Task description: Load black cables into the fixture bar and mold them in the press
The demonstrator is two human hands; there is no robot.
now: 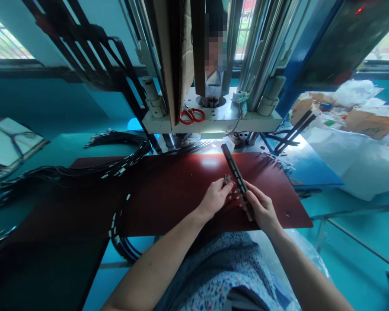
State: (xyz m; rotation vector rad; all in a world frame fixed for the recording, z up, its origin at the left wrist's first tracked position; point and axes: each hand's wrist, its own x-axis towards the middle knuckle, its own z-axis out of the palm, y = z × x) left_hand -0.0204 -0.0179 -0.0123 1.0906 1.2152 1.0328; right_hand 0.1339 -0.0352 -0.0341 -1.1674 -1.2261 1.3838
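Note:
My right hand (261, 207) is wrapped round the near end of a long black slotted bar (233, 166) that slants away across the red-brown worktop (175, 194). My left hand (215, 196) pinches a small metal piece (227, 178) right beside the bar's left edge. Several small metal parts sit along the bar between my two hands. Both hands rest low over the worktop, close together.
A press machine with a white base plate (214, 119) stands behind the worktop, red-handled scissors (192, 115) lying on it. Bundles of black cables (116, 151) lie at the left and hang off the front edge (119, 237). Cardboard and white plastic sheets (353, 129) pile at the right.

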